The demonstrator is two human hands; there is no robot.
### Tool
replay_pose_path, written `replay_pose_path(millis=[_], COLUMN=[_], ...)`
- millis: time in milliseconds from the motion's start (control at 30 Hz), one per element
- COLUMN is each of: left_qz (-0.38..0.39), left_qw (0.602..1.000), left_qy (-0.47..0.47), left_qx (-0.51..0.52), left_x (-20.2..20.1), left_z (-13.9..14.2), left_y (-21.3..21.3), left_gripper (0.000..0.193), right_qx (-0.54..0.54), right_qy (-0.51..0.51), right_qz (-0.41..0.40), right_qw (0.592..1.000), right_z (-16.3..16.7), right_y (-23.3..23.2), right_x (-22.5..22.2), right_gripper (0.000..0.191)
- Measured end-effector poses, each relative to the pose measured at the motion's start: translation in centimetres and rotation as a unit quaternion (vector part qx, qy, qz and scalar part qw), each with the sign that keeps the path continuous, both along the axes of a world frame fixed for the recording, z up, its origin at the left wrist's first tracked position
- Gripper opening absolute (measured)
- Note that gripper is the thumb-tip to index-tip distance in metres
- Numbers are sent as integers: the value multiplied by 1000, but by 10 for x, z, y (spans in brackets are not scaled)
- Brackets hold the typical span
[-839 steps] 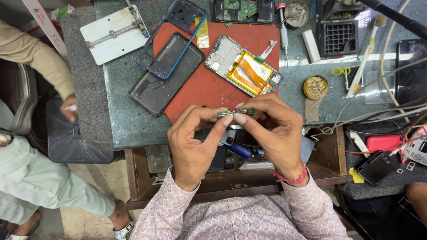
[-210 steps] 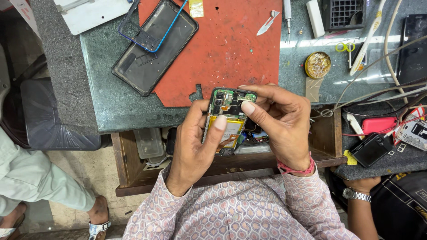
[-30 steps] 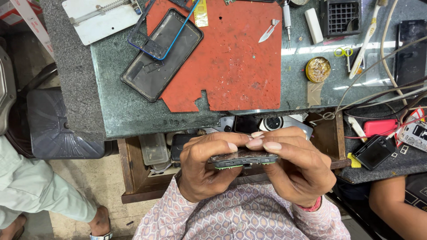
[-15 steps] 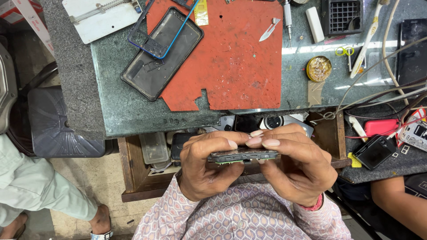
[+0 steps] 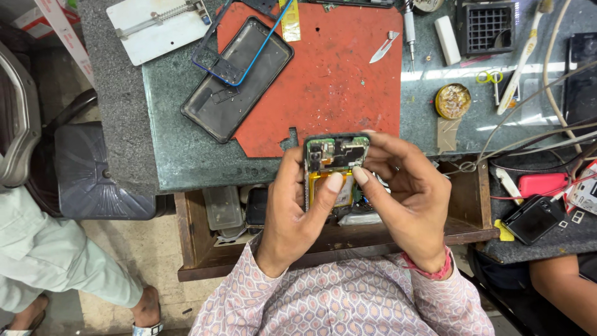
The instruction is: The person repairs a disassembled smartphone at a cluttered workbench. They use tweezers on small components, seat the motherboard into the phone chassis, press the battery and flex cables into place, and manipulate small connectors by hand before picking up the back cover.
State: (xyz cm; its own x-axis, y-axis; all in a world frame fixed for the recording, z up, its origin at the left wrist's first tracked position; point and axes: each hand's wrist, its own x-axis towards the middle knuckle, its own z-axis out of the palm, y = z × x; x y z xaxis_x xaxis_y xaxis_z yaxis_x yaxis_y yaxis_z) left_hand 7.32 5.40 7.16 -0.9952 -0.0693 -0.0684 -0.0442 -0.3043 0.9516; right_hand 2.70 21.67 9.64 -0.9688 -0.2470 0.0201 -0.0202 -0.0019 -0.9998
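Over the open drawer (image 5: 460, 205) at the near edge of the counter (image 5: 174, 149), both hands hold one opened phone (image 5: 336, 163) upright, its back off and innards facing the camera. Left hand (image 5: 295, 211) cradles the left side and underside, thumb pressed on the yellow battery area; right hand (image 5: 404, 199) wraps the right side, fingers (image 5: 360, 176) closed on the frame and thumb set beside the other thumb. Both hands grip the phone — neither is free.

Progress, as judged: disassembly is done, since the circuit board and battery lie bare. The back cover (image 5: 239, 78) lies on the far-left part of the red mat (image 5: 336, 68), with a blue-edged frame (image 5: 233, 53) across it, so closing up is not yet done. Whether the inner work is finished cannot be told.

Count:
- opened phone in hand — 1
- back cover on mat — 1
- blue-edged frame — 1
- scalpel blade (image 5: 384, 47), far on mat — 1
- round tin (image 5: 453, 101), right of mat — 1
- white metal plate (image 5: 158, 28), far left — 1
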Motion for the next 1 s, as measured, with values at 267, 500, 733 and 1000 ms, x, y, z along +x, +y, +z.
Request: replay_pose_path(millis=[267,500,733,1000], left_qz=[27,15,1,21], left_qw=[999,999,996,983], left_qy=[22,-34,-8,62], left_qx=[29,-18,-88,-172], left_x=[-4,-2,0,3], left_z=[-12,-9,-6,-2], left_y=[8,7,4,3], left_gripper=[31,31,31,36], right_qx=[-8,-16,-39,-23], right_qy=[-20,3,9,17], right_qz=[14,19,-1,9], right_qw=[1000,1000,999,1000], right_z=[-6,-13,-17,-20], right_y=[3,3,5,16], right_x=[-4,-6,-2,3], right_gripper=[50,54,53,53])
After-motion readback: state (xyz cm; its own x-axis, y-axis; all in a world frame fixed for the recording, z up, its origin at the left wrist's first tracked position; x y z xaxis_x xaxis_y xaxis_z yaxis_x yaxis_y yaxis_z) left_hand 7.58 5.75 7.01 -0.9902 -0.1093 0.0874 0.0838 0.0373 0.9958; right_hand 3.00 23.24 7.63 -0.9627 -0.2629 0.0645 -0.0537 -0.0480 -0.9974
